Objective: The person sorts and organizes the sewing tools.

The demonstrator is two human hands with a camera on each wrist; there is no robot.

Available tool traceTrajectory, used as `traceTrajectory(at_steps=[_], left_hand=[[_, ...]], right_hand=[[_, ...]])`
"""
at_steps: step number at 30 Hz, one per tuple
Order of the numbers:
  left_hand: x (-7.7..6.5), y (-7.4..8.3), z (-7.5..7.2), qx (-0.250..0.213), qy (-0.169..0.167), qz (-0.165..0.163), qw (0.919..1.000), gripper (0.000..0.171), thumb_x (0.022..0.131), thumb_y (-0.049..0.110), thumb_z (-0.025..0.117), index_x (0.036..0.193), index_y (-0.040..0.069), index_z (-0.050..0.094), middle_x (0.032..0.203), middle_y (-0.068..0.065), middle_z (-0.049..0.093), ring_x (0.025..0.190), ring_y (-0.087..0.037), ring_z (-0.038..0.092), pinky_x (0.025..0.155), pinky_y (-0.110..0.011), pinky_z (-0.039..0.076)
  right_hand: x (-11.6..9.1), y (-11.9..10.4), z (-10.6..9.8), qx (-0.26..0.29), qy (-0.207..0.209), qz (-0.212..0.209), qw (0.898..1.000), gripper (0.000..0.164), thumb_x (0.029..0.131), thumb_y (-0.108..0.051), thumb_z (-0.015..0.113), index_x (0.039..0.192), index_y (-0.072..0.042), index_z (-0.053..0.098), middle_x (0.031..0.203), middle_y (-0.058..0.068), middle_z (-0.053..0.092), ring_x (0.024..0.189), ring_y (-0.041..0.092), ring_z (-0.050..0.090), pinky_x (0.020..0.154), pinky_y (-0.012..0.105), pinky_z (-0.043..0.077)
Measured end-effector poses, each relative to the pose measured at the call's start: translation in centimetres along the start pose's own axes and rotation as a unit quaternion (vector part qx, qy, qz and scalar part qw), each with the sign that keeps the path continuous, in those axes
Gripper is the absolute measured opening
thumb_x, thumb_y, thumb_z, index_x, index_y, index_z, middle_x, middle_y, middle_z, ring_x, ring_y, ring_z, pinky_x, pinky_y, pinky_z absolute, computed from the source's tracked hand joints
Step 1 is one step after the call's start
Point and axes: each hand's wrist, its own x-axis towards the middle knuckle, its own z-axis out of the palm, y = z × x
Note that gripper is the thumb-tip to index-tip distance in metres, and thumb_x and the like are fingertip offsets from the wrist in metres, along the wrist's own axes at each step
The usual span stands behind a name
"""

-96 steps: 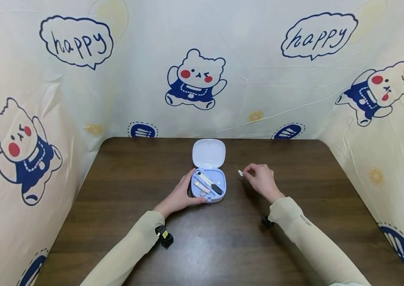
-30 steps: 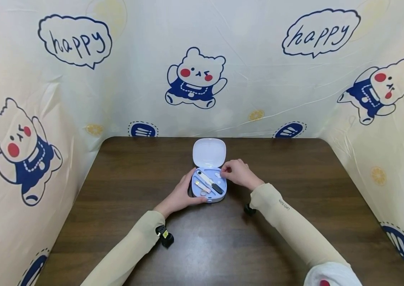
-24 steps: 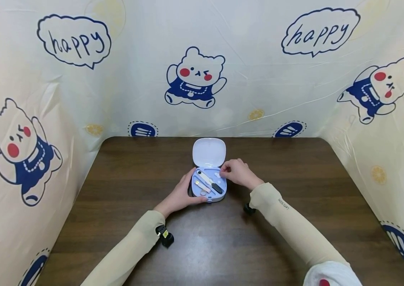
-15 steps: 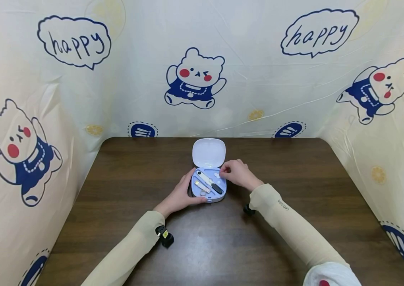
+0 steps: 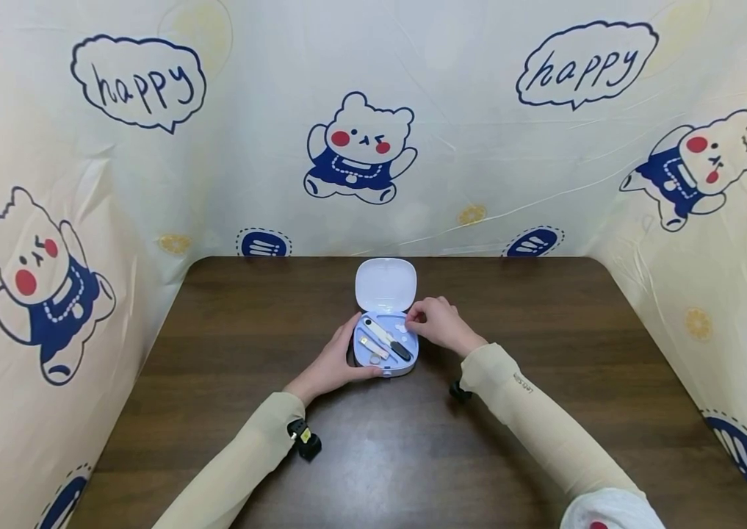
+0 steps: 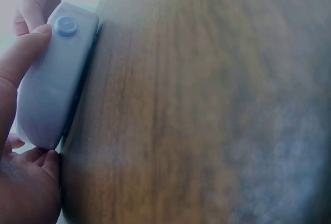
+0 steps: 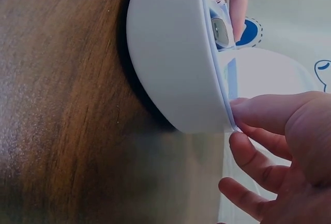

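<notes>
A light-blue case [image 5: 413,364] with rounded corners stands on the table, its white lid [image 5: 386,285] raised at the back. My left hand [image 5: 330,367] grips the case from the left, thumb across the front near the round button [image 6: 66,26]. Inside lie a slim white-and-black tool [image 5: 388,339], a small pale piece with a yellow end [image 5: 373,347] and a small ring [image 5: 375,360]. My right hand [image 5: 442,325] reaches over the back right rim, thumb and fingertips pinching a small white piece [image 5: 401,328]. In the right wrist view the rim hides the fingertips.
The dark wooden table [image 5: 241,316] extends around the case on all sides. A pale curtain [image 5: 466,147] with printed bears hangs behind the table and along both sides. Dark cameras sit on both wrists, the left one [image 5: 308,445] close above the tabletop.
Since the oldest frame, my right hand has carried the small white piece leftward from beside the case into its back right part. Over the last second both hands stay almost still.
</notes>
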Motion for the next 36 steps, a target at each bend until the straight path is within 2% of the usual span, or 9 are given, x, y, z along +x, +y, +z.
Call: traceTrajectory(at_steps=[3,11,15,19,27,32,36], left_hand=[[0.1,-0.1,0.0,0.002,0.000,0.001,1.0000,0.122,0.080,0.053,0.088,0.168,0.024,0.010,0.169,-0.012,0.022,0.151,-0.029,0.031,0.122,-0.055,0.029],[0.2,0.0,-0.2,0.014,0.000,0.002,0.9999,0.123,0.078,0.053,0.089,0.168,0.019,0.013,0.169,-0.014,0.025,0.151,-0.031,0.032,0.122,-0.055,0.029],[0.1,0.3,-0.4,0.020,0.002,0.003,0.9998,0.122,0.078,0.050,0.091,0.168,0.014,0.015,0.168,-0.017,0.027,0.151,-0.032,0.033,0.122,-0.055,0.030],[0.1,0.5,-0.5,0.025,0.000,0.001,0.9997,0.122,0.078,0.048,0.091,0.168,0.012,0.016,0.168,-0.017,0.027,0.152,-0.032,0.032,0.122,-0.053,0.030],[0.1,0.3,-0.4,0.018,0.001,0.002,0.9998,0.122,0.078,0.046,0.092,0.167,0.011,0.016,0.168,-0.017,0.026,0.153,-0.032,0.031,0.122,-0.054,0.029],[0.2,0.2,-0.4,0.011,-0.001,0.003,0.9999,0.122,0.078,0.045,0.092,0.167,0.011,0.016,0.169,-0.016,0.026,0.154,-0.032,0.030,0.123,-0.054,0.028],[0.3,0.2,-0.5,0.012,-0.003,0.003,0.9999,0.123,0.078,0.044,0.093,0.167,0.011,0.015,0.169,-0.016,0.026,0.154,-0.031,0.029,0.123,-0.053,0.027]], right_hand=[[-0.1,0.1,-0.1,0.010,0.001,-0.003,1.000,0.007,0.098,-0.021,0.074,0.095,-0.016,0.078,0.088,-0.002,0.068,0.101,0.027,0.051,0.097,0.052,0.037],[-0.4,0.7,-0.6,0.082,0.013,-0.004,0.997,0.012,0.102,-0.020,0.068,0.105,-0.011,0.075,0.099,0.004,0.070,0.095,0.024,0.060,0.087,0.040,0.053],[-0.4,1.0,-1.0,0.097,0.024,0.016,0.995,0.017,0.104,-0.025,0.065,0.109,-0.011,0.075,0.101,0.006,0.070,0.093,0.025,0.060,0.085,0.039,0.054],[-0.2,1.6,-1.7,0.103,0.054,0.030,0.993,0.023,0.105,-0.027,0.063,0.112,-0.009,0.074,0.102,0.009,0.071,0.090,0.026,0.060,0.082,0.039,0.054],[0.7,1.5,-3.6,0.151,0.104,0.043,0.982,0.032,0.108,-0.034,0.056,0.111,-0.006,0.070,0.106,0.018,0.070,0.089,0.028,0.058,0.079,0.038,0.050],[1.8,1.0,-4.3,0.160,0.120,0.046,0.979,0.038,0.108,-0.041,0.054,0.108,-0.007,0.070,0.103,0.015,0.069,0.089,0.029,0.057,0.079,0.038,0.048],[2.6,0.7,-4.6,0.167,0.121,0.043,0.978,0.042,0.109,-0.042,0.052,0.116,-0.005,0.070,0.107,0.015,0.068,0.094,0.030,0.057,0.083,0.042,0.050]])
